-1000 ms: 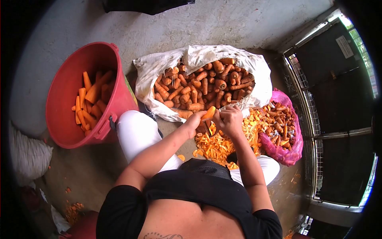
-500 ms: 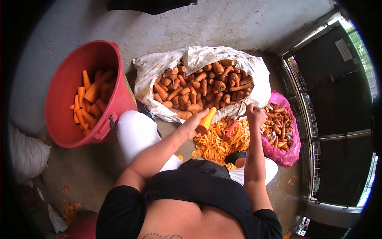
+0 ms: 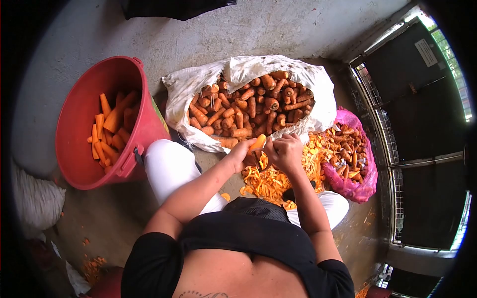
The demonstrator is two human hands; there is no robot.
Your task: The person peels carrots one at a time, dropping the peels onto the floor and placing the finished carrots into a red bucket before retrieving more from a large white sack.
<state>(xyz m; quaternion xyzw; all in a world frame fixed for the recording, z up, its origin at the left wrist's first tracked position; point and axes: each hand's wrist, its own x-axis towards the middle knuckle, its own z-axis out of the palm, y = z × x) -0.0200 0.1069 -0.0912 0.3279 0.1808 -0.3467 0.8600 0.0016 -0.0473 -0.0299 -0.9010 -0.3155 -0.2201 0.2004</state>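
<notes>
My left hand (image 3: 239, 154) is closed around a peeled orange carrot (image 3: 258, 143), whose end shows past the fingers. Right beside it, my right hand (image 3: 285, 151) is closed on a peeler (image 3: 257, 160), mostly hidden by the fingers and lying against the carrot. Below both hands is a heap of orange peelings (image 3: 268, 186). Just beyond them stands an open white sack (image 3: 318, 89) of unpeeled carrots (image 3: 248, 111).
A red bucket (image 3: 74, 144) holding peeled carrots (image 3: 102, 131) stands at the left. To the right is a pink bag (image 3: 365, 186) with carrot scraps. White sacking (image 3: 37, 198) lies far left; dark gate panels (image 3: 427, 198) stand far right.
My right hand has come left and slightly down from beside the pink bag to the carrot. My left hand still holds the carrot, now turned a little and more covered.
</notes>
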